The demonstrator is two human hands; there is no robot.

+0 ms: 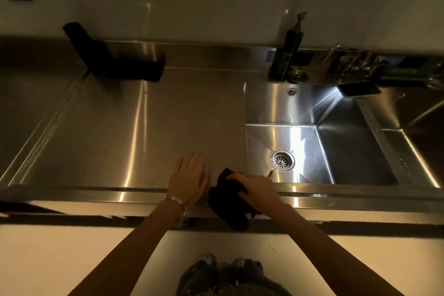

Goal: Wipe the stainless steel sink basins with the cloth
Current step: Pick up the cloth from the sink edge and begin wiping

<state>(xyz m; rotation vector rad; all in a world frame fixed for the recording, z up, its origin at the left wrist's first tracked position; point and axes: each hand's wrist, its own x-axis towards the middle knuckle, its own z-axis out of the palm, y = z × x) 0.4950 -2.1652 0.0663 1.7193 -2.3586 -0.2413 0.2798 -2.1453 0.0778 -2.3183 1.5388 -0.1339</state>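
Stainless steel worktop (115, 132), seen from above, extends to the left of the sink basin (288, 108) and carries bright streaks of reflected light.

- Sink basin: a deep rectangular well set into the right part of the worktop, brightly lit on its floor and rear wall.
- Second basin (418, 115): to the right of the sink basin, parted from it by a narrow steel divider and cut off by the frame edge.
- Black bracket (108, 60) (its kind cannot be made out): far to the left of the sink basin, against the rear upstand.
- Left hand (189, 178): laid flat on the worktop, fingers straight and holding nothing, just left of the sink basin's near left corner.
- Right hand (257, 190): fingers curled round the dark cloth (225, 204), on the front rim at the sink basin's near left corner.
- Cloth: bunched, outside the sink basin, draped over the worktop's front edge below that same corner.
- Pump bottle (287, 55): upright behind the sink basin's rear left corner.
- Tap (346, 57): behind the sink basin's rear right corner.
- Dark flat object (359, 89): on the rim at the sink basin's rear right corner.
- Drain strainer (282, 160): in the sink basin's floor, toward its near left.
- Bracelet (176, 200): on the left wrist, left of the sink basin.
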